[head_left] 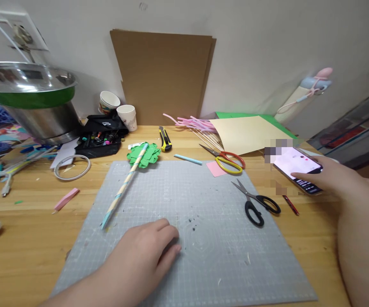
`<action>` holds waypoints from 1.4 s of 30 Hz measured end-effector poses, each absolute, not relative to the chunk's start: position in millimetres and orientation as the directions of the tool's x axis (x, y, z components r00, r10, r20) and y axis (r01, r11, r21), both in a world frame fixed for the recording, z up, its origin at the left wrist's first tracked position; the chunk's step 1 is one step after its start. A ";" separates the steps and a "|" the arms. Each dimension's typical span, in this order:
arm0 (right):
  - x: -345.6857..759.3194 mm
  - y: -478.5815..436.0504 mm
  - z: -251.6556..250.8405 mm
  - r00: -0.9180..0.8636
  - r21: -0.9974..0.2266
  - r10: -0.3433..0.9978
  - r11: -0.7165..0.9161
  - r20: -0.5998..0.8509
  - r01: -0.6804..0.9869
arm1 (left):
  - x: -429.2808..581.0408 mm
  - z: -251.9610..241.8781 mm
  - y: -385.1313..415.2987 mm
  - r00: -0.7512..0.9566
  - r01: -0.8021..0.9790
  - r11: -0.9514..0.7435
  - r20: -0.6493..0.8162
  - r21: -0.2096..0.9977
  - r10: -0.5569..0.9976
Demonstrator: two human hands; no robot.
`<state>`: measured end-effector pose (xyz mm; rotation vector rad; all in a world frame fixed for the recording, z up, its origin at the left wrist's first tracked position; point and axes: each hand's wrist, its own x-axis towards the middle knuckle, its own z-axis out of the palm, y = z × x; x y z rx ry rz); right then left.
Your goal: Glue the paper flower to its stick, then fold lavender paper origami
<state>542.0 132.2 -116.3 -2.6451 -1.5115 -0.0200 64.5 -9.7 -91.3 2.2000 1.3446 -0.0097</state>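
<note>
A wooden worktop (27, 247) runs across the view, and a grey cutting mat (203, 238) covers its middle. Behind it two brown cardboard sheets (163, 76) lean upright against the wall. At far left stands a big steel pot with a green band (30, 100), and at back right a cream paper sheet (246, 132) lies over a green one (235, 114). The left hand (142, 251) rests palm down on the near part of the mat, its fingers (167, 232) loosely curled and holding nothing. The right hand (328, 177) lies over a smartphone (294, 168) near the right edge of the worktop, with its lit screen tilted up; the fingers stretch across the near end of the phone, but whether they grip it or only rest on it cannot be told. A paper-wrapped stick topped with green paper leaves (129, 179) lies slanted on the mat's far left corner, well apart from the left hand. Black-handled scissors (256, 204) lie on the mat's right edge, between the two hands, and yellow-and-red-handled scissors (227, 162) lie just beyond them beside a small pink paper square (215, 169). Further back lie an open black pen case (103, 136), two paper cups (120, 108), a yellow utility knife (164, 140) and a bundle of pink-tipped sticks (197, 128).
</note>
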 end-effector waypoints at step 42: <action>519.0 132.6 -102.3 0.648 -0.036 0.759 -0.651 -0.068 0.758 | 66.0 -90.9 -8.5 0.493 0.828 -0.336 -0.297 0.449 0.818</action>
